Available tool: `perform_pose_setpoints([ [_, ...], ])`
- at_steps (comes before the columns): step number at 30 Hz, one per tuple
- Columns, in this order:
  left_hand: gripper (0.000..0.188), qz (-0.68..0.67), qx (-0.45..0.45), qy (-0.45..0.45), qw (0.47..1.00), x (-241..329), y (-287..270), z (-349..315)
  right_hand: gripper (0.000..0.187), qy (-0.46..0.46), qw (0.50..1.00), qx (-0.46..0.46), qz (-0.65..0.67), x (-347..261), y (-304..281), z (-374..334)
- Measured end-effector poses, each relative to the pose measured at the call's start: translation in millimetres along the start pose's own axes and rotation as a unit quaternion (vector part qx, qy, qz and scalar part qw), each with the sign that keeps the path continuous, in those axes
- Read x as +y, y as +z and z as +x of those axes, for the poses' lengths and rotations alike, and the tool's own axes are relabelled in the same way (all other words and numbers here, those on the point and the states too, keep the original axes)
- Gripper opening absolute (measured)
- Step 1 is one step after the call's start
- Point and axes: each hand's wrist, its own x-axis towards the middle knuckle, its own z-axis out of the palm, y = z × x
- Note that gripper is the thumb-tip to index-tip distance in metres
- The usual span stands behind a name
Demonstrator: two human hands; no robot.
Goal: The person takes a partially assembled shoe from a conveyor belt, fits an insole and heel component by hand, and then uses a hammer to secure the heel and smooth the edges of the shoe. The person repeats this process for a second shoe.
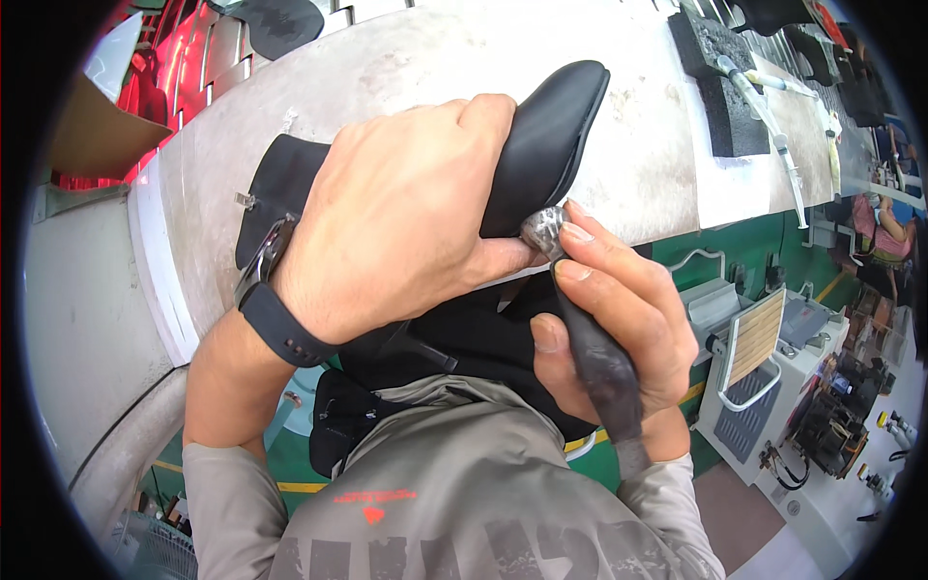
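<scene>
A black pointed-toe shoe (551, 126) is gripped in my left hand (396, 213), its toe aimed away toward the upper right. My fingers wrap over its middle, so much of the shoe is hidden. A dark flap with a small metal buckle shows to the left of my wrist, and a slim black heel sticks out below my palm. In my right hand (628, 300) is a small hammer-like tool (599, 362) with a dark bulging handle. Its rounded metal head rests at the lower edge of the shoe, close to my left thumb.
A pale, stained worktable (638, 145) lies beyond the shoe. On it at the right are a black foam block (715, 87) and white syringe-like tubes (759, 106). A white machine (754, 387) stands at the right, and another person (889, 227) is farther off. Slatted metal (208, 53) runs at upper left.
</scene>
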Motion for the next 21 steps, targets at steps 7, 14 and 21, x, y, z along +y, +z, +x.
perform_pose_setpoints([
  [7,0.070,-0.027,-0.021,-0.019,0.999,2.8,-3.9,3.9,0.033,0.033,0.996,0.011,0.081,7.6,-7.1,8.2],
  [14,0.077,-0.020,-0.037,-0.040,0.998,7.1,-6.8,7.0,0.031,0.050,0.975,0.067,0.205,30.7,-3.2,0.5],
  [21,0.077,-0.007,-0.031,-0.032,0.999,8.5,-5.8,8.5,0.030,0.078,0.967,0.055,0.235,35.9,-14.3,10.1],
])
